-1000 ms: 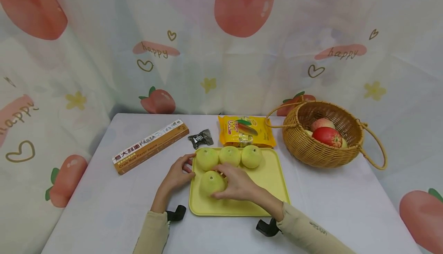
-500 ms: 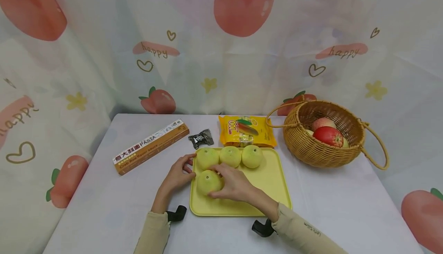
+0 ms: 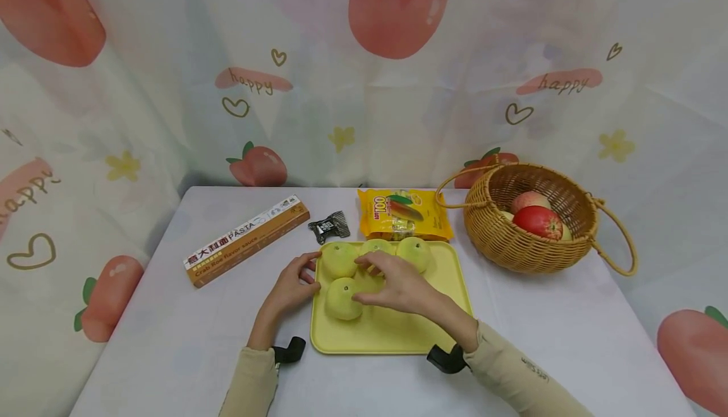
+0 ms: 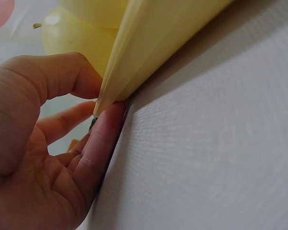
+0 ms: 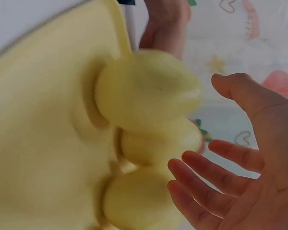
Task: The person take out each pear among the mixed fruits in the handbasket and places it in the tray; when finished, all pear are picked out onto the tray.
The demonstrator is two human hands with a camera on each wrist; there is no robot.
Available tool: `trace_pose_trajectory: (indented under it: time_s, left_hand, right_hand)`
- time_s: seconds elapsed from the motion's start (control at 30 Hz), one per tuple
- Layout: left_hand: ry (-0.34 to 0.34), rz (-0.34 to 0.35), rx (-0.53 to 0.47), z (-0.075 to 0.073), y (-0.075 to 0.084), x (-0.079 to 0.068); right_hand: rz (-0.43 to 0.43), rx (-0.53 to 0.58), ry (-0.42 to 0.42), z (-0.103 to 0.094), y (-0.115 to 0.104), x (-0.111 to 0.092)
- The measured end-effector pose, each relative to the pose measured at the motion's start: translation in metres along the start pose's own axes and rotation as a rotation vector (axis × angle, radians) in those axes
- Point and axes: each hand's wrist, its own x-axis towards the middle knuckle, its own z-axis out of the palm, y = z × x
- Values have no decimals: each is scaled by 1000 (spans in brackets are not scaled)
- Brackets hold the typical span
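Observation:
My left hand (image 3: pixel 292 285) grips the left rim of a yellow tray (image 3: pixel 398 341); in the left wrist view, thumb and fingers pinch the tray edge (image 4: pixel 116 72). Three round yellow-green fruits stand in a row along its far side: the left fruit (image 3: pixel 339 260), the middle one (image 3: pixel 375 247), partly hidden by my right hand, and the right one (image 3: pixel 414 253). A fourth fruit (image 3: pixel 343 299) sits nearer me, in front of the left one. Beside and over it hovers my right hand (image 3: pixel 400 283), holding nothing. The right wrist view shows this hand (image 5: pixel 240 167) with spread fingers, apart from the fruits.
A wicker basket (image 3: pixel 512 249) with a red apple (image 3: pixel 537 222) and other fruit stands at the back right. Behind the tray lie a yellow candy bag (image 3: pixel 404 215) and a small black wrapped sweet (image 3: pixel 330 226). A long pasta box (image 3: pixel 247 240) lies at the left.
My right hand slid the nearer fruit slightly left on the tray, then let go and drew back a little up and right. My left hand stayed at the rim.

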Motion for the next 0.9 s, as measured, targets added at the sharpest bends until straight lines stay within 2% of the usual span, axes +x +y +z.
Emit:
trace_pose_trajectory:
  time_s: [0.17, 0.43, 0.67, 0.9]
  left_hand:
    - [-3, -6, 0, 0, -1, 0]
    - [-8, -3, -9, -1, -1, 0]
    - [2, 7, -8, 1, -4, 1]
    - [1, 3, -15, 0, -3, 0]
  right_hand:
    - [-22, -70, 53, -34, 1, -1]
    - [1, -64, 105, -89, 13, -4]
    - [56, -43, 78, -144, 40, -6]
    - [158, -118, 51, -193, 73, -17]
